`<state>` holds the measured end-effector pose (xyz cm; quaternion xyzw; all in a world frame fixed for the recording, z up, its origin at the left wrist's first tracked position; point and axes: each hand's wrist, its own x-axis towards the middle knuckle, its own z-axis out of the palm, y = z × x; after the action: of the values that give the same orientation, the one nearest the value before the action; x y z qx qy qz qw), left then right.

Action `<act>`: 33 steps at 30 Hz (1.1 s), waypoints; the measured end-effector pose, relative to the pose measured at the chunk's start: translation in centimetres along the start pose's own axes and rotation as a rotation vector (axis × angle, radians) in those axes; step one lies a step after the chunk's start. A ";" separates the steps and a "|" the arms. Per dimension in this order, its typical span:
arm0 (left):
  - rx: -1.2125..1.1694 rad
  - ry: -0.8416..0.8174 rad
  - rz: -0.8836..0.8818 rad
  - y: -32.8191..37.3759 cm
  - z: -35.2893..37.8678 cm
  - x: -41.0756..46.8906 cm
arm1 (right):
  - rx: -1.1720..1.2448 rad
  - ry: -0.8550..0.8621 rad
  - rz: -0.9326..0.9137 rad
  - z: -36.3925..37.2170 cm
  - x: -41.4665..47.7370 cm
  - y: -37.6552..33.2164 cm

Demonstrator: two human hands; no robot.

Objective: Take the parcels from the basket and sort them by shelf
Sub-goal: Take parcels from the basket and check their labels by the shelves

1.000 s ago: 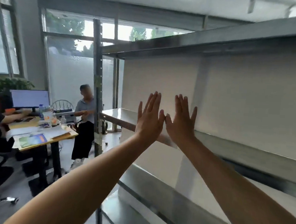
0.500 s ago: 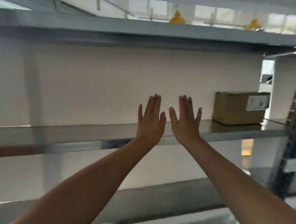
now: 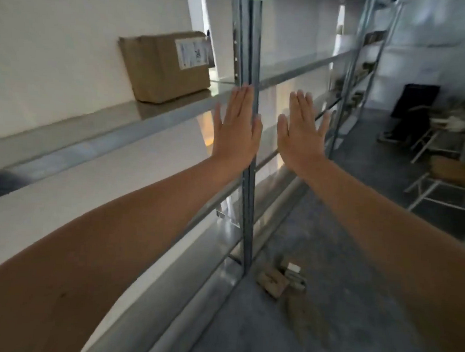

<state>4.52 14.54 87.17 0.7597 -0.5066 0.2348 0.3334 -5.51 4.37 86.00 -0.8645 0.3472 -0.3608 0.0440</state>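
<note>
A brown cardboard parcel [image 3: 165, 66] with a white label stands on a metal shelf [image 3: 115, 121] at the upper left. Both my arms are stretched out in front of me, backs of the hands toward me. My left hand [image 3: 236, 127] is flat with straight fingers, in front of the shelf's upright post [image 3: 250, 42]. My right hand [image 3: 299, 131] is flat too, a little to the right, over the aisle. Neither hand holds anything. No basket is in view.
The metal shelving runs from lower left away to the upper right, with lower shelves below. The grey floor aisle [image 3: 342, 262] lies to the right. Small brown items [image 3: 273, 283] lie on the floor by the post. White folding chairs [image 3: 441, 170] and a seated person [image 3: 409, 112] are at far right.
The view has swung to the right along the shelving, from the office side to the parcel and the aisle. Both hands stay raised and flat in front of me.
</note>
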 end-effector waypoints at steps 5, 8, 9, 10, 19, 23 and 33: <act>-0.126 -0.106 0.062 1.0 8.5 1.4 | -0.155 -0.074 0.162 3.6 0.0 6.6; -0.134 -0.198 0.102 0.3 12.4 2.1 | -0.227 -0.145 0.225 6.3 0.3 8.4; -0.149 -0.225 0.107 0.0 13.5 2.5 | -0.243 -0.155 0.234 7.0 0.6 8.9; -0.168 -0.246 0.106 -0.4 14.6 3.0 | -0.251 -0.155 0.241 7.7 0.9 9.4; -0.209 -0.406 0.142 0.1 24.5 4.9 | -0.298 -0.153 0.425 10.7 1.6 15.0; -0.250 -0.490 0.144 1.8 28.7 4.6 | -0.306 -0.162 0.491 11.1 1.1 18.7; -0.205 -0.637 0.094 2.6 40.2 4.4 | -0.175 -0.273 0.636 17.3 1.8 29.1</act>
<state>4.53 -18.76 64.06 0.7330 -0.6409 -0.0513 0.2220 -9.82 -21.71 64.80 -0.7540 0.6194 -0.1791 0.1258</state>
